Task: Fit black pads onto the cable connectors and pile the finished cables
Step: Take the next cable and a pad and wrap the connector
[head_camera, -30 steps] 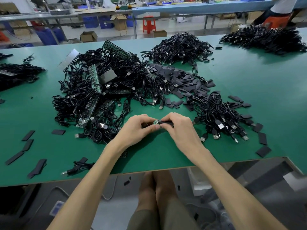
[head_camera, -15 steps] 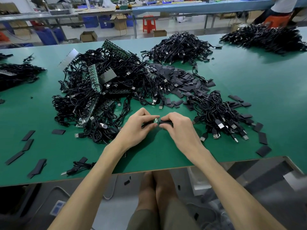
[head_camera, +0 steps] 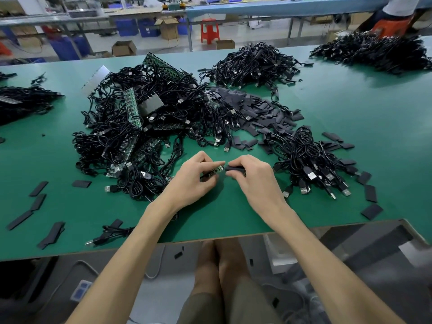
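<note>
Thumb and fingers of the left hand (head_camera: 194,181) pinch a cable's bare green connector (head_camera: 217,170), its tip pointing right. The right hand (head_camera: 254,178) curls round a black pad (head_camera: 235,169), held end-on to the connector, the two nearly touching over a green table (head_camera: 233,213). Behind the left hand sprawls a big tangle of black cables (head_camera: 131,136) with green circuit strips (head_camera: 133,106) mixed in. Just right of the right hand lies a smaller cable pile (head_camera: 308,164); behind it, a heap of loose pads (head_camera: 257,106). Stray pads dot the table's near corners. More cable heaps sit toward the far edge. Beyond stand long benches (head_camera: 280,8), blue crates (head_camera: 127,26), cardboard boxes (head_camera: 124,48) and a red stool (head_camera: 210,30).
</note>
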Demonstrator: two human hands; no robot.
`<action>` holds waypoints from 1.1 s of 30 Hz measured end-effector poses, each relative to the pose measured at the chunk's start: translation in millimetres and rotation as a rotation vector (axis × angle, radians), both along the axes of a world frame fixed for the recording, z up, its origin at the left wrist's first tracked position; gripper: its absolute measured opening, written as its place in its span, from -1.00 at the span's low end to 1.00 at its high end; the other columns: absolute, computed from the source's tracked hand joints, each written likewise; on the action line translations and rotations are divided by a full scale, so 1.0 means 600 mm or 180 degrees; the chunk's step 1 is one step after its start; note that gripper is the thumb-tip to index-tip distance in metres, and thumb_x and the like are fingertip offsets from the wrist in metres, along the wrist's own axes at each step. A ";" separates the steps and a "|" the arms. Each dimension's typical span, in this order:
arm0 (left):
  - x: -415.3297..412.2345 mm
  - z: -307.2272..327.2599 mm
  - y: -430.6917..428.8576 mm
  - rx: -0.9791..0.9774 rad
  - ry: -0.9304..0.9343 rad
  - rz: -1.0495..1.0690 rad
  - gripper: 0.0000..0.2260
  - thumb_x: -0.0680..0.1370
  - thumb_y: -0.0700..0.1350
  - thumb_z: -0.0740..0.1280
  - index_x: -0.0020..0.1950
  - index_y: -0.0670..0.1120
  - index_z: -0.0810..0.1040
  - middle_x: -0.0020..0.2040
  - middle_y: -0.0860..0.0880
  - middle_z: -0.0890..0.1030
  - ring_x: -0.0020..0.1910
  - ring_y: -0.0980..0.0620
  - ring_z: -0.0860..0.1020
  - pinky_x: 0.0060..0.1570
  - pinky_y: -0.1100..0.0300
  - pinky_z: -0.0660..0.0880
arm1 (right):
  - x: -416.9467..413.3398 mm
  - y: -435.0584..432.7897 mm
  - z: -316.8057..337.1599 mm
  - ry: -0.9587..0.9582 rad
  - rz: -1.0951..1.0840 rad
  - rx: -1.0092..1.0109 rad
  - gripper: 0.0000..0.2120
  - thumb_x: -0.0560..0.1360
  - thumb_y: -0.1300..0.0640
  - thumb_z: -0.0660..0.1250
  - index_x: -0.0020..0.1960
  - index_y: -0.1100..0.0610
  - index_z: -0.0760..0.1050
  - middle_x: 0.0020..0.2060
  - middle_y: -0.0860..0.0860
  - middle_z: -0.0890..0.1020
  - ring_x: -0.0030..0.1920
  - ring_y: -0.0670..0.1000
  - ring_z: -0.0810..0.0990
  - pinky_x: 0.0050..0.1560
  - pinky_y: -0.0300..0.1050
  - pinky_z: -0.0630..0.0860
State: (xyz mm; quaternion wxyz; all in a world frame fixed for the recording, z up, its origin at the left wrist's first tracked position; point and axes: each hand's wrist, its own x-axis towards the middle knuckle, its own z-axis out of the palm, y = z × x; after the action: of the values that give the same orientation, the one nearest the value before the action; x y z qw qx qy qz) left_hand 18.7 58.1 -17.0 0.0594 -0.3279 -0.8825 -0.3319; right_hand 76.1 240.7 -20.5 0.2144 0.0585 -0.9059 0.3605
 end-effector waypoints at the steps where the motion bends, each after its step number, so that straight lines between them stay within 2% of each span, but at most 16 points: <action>1: 0.001 0.000 0.000 -0.0015 0.0001 0.0007 -0.65 0.58 -0.20 0.39 0.37 -0.02 0.61 -0.08 0.05 0.46 -0.11 0.09 0.48 -0.01 0.11 0.48 | 0.000 0.000 0.001 0.0007 0.0001 -0.0031 -0.84 0.56 0.20 0.46 0.11 0.22 0.63 0.01 0.05 0.69 0.02 0.06 0.65 0.10 0.05 0.58; 7: 0.004 0.001 0.001 -0.0064 -0.0065 -0.0053 -0.65 0.57 -0.13 0.35 0.36 0.00 0.61 -0.08 0.06 0.46 -0.10 0.05 0.50 -0.02 -0.07 0.52 | 0.000 -0.002 -0.003 0.0001 0.0032 0.0035 -0.85 0.55 0.19 0.46 0.10 0.21 0.62 -0.01 0.06 0.68 0.00 0.09 0.64 0.06 0.09 0.57; 10: 0.007 0.003 0.001 -0.0084 -0.0089 -0.0050 -0.63 0.54 -0.05 0.31 0.34 0.01 0.62 -0.09 0.10 0.45 -0.11 0.07 0.49 -0.05 -0.08 0.53 | -0.001 -0.002 -0.002 0.0009 0.0058 -0.0041 -0.86 0.55 0.19 0.47 0.09 0.20 0.63 -0.02 0.05 0.68 -0.01 0.07 0.64 0.07 0.08 0.57; 17: 0.004 -0.001 -0.001 -0.0059 -0.0015 -0.0041 -0.66 0.59 -0.17 0.38 0.36 -0.01 0.61 -0.08 0.11 0.43 -0.13 0.13 0.46 -0.07 -0.04 0.52 | -0.004 0.000 -0.002 -0.0063 0.0152 -0.0215 -0.85 0.54 0.21 0.48 0.10 0.19 0.64 -0.02 0.03 0.68 -0.02 0.03 0.63 0.06 0.07 0.59; 22: 0.005 -0.001 -0.001 -0.0258 0.0089 -0.0145 -0.69 0.57 -0.21 0.36 0.30 -0.04 0.65 -0.06 0.02 0.44 -0.12 0.03 0.47 -0.09 -0.05 0.51 | -0.001 -0.005 -0.003 -0.0094 0.0267 0.0171 -0.85 0.57 0.22 0.44 0.11 0.23 0.61 0.02 0.10 0.68 0.03 0.13 0.64 0.08 0.13 0.57; 24: 0.005 -0.003 -0.001 -0.0298 0.0075 -0.0164 -0.68 0.57 -0.20 0.35 0.31 -0.04 0.64 -0.06 0.05 0.42 -0.12 0.13 0.45 -0.09 0.06 0.50 | 0.000 -0.007 -0.003 -0.0124 0.0319 0.0276 -0.85 0.57 0.21 0.44 0.11 0.25 0.60 0.03 0.12 0.68 0.05 0.15 0.65 0.09 0.14 0.57; 26: 0.005 -0.004 -0.001 -0.0164 0.0014 -0.0115 -0.63 0.57 -0.22 0.36 0.38 -0.05 0.60 -0.05 0.06 0.43 -0.09 0.23 0.45 -0.09 0.36 0.40 | 0.000 -0.006 -0.001 -0.0136 0.0332 0.0302 -0.86 0.58 0.20 0.43 0.10 0.24 0.59 0.03 0.11 0.67 0.04 0.14 0.65 0.09 0.13 0.57; 27: 0.004 -0.003 -0.001 -0.0100 -0.0011 -0.0066 -0.61 0.57 -0.24 0.38 0.40 -0.07 0.58 -0.04 0.04 0.44 -0.07 0.26 0.45 -0.08 0.44 0.35 | 0.000 -0.006 -0.001 -0.0144 0.0337 0.0291 -0.86 0.58 0.20 0.43 0.10 0.24 0.59 0.03 0.10 0.67 0.04 0.13 0.65 0.10 0.13 0.57; 30: 0.003 -0.003 -0.003 0.0036 0.0013 0.0065 -0.62 0.55 -0.21 0.47 0.37 -0.05 0.61 -0.02 0.02 0.50 -0.06 0.30 0.48 -0.07 0.48 0.34 | 0.000 -0.003 -0.001 -0.0161 0.0301 0.0214 -0.87 0.58 0.20 0.42 0.10 0.21 0.61 0.02 0.07 0.68 0.03 0.11 0.65 0.10 0.12 0.57; 33: 0.010 -0.001 -0.004 0.0180 0.0227 0.0194 -0.64 0.52 -0.15 0.52 0.31 -0.03 0.65 -0.02 0.07 0.59 -0.16 0.33 0.49 -0.06 0.35 0.41 | -0.002 -0.001 -0.004 -0.0150 0.0205 0.0228 -0.87 0.59 0.18 0.42 0.11 0.20 0.61 0.03 0.06 0.68 0.03 0.10 0.64 0.10 0.10 0.57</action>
State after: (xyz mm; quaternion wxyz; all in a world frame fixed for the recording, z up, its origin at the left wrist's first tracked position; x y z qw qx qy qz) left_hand 24.5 55.5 -17.9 0.1101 -0.3107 -0.8796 -0.3429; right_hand 74.9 239.9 -22.8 0.1791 0.0867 -0.9207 0.3358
